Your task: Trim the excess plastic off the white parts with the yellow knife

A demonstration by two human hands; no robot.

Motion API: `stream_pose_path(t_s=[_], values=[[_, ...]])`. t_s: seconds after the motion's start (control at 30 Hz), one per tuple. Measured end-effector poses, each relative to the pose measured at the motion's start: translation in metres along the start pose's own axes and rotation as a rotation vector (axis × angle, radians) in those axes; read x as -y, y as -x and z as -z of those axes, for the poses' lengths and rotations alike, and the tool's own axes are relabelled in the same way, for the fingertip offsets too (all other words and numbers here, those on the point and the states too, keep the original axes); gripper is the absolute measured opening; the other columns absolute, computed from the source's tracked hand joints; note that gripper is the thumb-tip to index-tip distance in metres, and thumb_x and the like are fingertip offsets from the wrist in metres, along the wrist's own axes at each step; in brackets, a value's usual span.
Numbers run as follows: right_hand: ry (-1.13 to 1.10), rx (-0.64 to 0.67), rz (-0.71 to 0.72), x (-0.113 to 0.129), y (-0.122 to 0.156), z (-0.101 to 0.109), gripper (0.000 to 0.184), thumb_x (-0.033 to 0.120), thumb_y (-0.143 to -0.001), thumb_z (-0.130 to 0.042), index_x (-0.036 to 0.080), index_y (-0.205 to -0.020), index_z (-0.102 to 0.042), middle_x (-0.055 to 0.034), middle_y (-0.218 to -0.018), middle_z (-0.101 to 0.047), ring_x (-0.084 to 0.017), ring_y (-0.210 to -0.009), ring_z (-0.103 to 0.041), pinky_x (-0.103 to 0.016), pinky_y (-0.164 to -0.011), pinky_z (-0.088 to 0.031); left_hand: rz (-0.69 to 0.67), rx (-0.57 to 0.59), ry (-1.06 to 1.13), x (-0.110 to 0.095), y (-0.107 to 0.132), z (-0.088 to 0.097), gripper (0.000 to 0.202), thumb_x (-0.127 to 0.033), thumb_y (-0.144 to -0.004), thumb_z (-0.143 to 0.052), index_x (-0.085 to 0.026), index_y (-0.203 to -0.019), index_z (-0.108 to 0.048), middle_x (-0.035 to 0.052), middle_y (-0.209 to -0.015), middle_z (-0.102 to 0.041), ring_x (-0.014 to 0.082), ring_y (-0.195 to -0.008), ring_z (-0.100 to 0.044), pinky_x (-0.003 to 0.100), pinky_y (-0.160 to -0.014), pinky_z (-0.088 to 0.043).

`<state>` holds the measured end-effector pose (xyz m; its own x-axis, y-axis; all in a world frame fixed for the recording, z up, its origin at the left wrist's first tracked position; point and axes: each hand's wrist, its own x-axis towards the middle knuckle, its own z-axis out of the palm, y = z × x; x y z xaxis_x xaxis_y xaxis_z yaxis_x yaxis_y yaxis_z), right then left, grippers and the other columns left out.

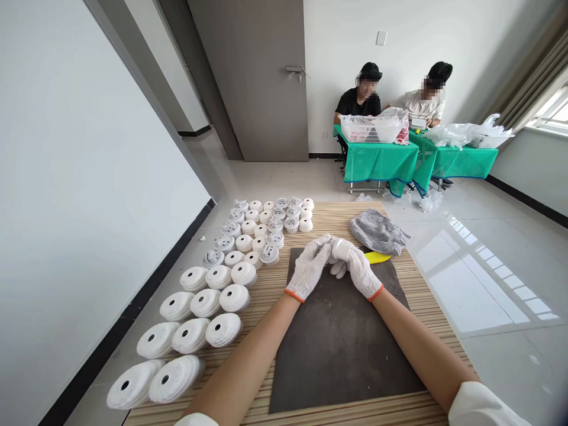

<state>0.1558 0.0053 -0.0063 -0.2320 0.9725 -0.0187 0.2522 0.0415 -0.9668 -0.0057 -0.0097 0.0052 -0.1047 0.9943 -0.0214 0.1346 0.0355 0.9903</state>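
Note:
A small white round plastic housing (342, 249) is held up above the far part of a dark grey mat (337, 343). My right hand (362, 272), in a white knit glove with an orange cuff, is closed around its right side. From the left, my gloved left hand (308, 269) has its fingers pressed together against the housing's edge; whatever detail lies between the fingertips is too small to make out. Just beyond my right hand lies a yellow-handled tool (377, 257), partly hidden. A crumpled grey cloth (379, 231) rests behind it.
Rows of white domed housings (224, 329) with dark centre holes fill the table's left side. Several farther ones show grey slotted faces (269, 254). Two people sit behind green-covered tables (381, 163) holding a white basket (368, 130) and plastic bags.

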Motion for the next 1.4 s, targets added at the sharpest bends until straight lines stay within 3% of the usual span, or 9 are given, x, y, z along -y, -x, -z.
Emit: stream_pose_path(t_s=[0.2,0.33,0.43,0.6,0.73,0.93,1.03,1.2,1.4], values=[[0.003,0.015,-0.005,0.003,0.0,0.001,0.039,0.039,-0.099,-0.065,0.016,-0.131,-0.062,-0.0103,-0.129,-0.064,-0.024,-0.109,-0.067,-0.044,-0.091,-0.059,-0.045,0.021,-0.011,-0.004,0.003,0.002,0.041,-0.054,-0.095,-0.058,-0.031,-0.126,-0.073,-0.0005,-0.133,-0.072,0.023,-0.125,-0.064,0.039,-0.117,-0.043],[-0.003,0.037,-0.013,0.009,0.0,-0.003,0.035,0.037,-0.102,-0.06,0.016,-0.129,-0.062,-0.008,-0.113,-0.068,-0.016,-0.087,-0.069,-0.031,-0.073,-0.061,-0.05,-0.002,0.03,0.002,0.0,0.0,0.039,-0.051,-0.097,-0.055,-0.03,-0.124,-0.074,0.0004,-0.136,-0.07,0.023,-0.127,-0.063,0.036,-0.112,-0.048],[-0.01,0.041,-0.013,0.014,0.0,-0.005,0.036,0.031,-0.102,-0.053,0.018,-0.135,-0.059,-0.0063,-0.103,-0.07,-0.01,-0.068,-0.067,-0.02,-0.059,-0.056,-0.054,-0.031,0.038,0.007,-0.004,0.0,0.037,-0.046,-0.099,-0.052,-0.028,-0.123,-0.074,0.0015,-0.134,-0.072,0.0226,-0.126,-0.064,0.036,-0.112,-0.049],[-0.024,0.031,-0.007,0.019,0.002,-0.005,0.046,0.025,-0.095,-0.053,0.019,-0.14,-0.054,-0.0062,-0.103,-0.071,-0.009,-0.064,-0.067,-0.017,-0.056,-0.054,-0.016,-0.049,0.09,0.003,-0.004,-0.001,0.036,-0.04,-0.098,-0.054,-0.025,-0.124,-0.073,0.0039,-0.129,-0.074,0.0217,-0.119,-0.068,0.035,-0.109,-0.052],[-0.038,0.015,-0.011,0.021,0.001,-0.005,0.041,0.033,-0.099,-0.048,0.015,-0.134,-0.057,-0.0064,-0.088,-0.072,-0.012,-0.063,-0.068,-0.019,-0.055,-0.055,0.004,-0.011,0.144,-0.003,-0.001,-0.002,0.036,-0.041,-0.096,-0.058,-0.022,-0.124,-0.072,0.005,-0.125,-0.075,0.0201,-0.108,-0.072,0.033,-0.101,-0.057],[-0.037,0.027,-0.032,0.019,-0.001,-0.005,0.042,0.05,-0.1,-0.047,0.014,-0.112,-0.064,-0.0084,-0.071,-0.069,-0.018,-0.06,-0.068,-0.022,-0.051,-0.054,0.0,0.039,0.131,-0.001,-0.001,-0.002,0.04,-0.054,-0.094,-0.059,-0.021,-0.109,-0.075,0.0025,-0.094,-0.077,0.0185,-0.091,-0.073,0.033,-0.09,-0.06],[-0.025,0.047,-0.037,0.018,0.0,-0.004,0.04,0.049,-0.1,-0.048,0.014,-0.11,-0.064,-0.0054,-0.065,-0.066,-0.016,-0.055,-0.065,-0.021,-0.051,-0.053,-0.011,0.029,0.118,0.001,-0.001,-0.001,0.041,-0.056,-0.094,-0.057,-0.024,-0.112,-0.075,0.0014,-0.101,-0.078,0.0183,-0.091,-0.073,0.032,-0.091,-0.059],[-0.019,0.058,-0.011,0.02,0.003,-0.004,0.041,0.038,-0.097,-0.054,0.017,-0.131,-0.06,-0.0054,-0.092,-0.069,-0.012,-0.064,-0.067,-0.018,-0.055,-0.054,-0.062,-0.017,0.063,0.0,-0.001,0.0,0.036,-0.047,-0.097,-0.053,-0.025,-0.115,-0.076,0.0019,-0.128,-0.074,0.0214,-0.12,-0.067,0.031,-0.104,-0.054],[-0.013,0.079,0.008,0.022,0.004,-0.003,0.047,0.036,-0.097,-0.053,0.022,-0.142,-0.057,-0.0075,-0.113,-0.064,-0.009,-0.067,-0.067,-0.019,-0.057,-0.056,-0.026,-0.016,0.039,-0.001,-0.002,0.001,0.035,-0.044,-0.096,-0.055,-0.025,-0.119,-0.075,0.0036,-0.13,-0.073,0.0231,-0.118,-0.068,0.035,-0.107,-0.051]])
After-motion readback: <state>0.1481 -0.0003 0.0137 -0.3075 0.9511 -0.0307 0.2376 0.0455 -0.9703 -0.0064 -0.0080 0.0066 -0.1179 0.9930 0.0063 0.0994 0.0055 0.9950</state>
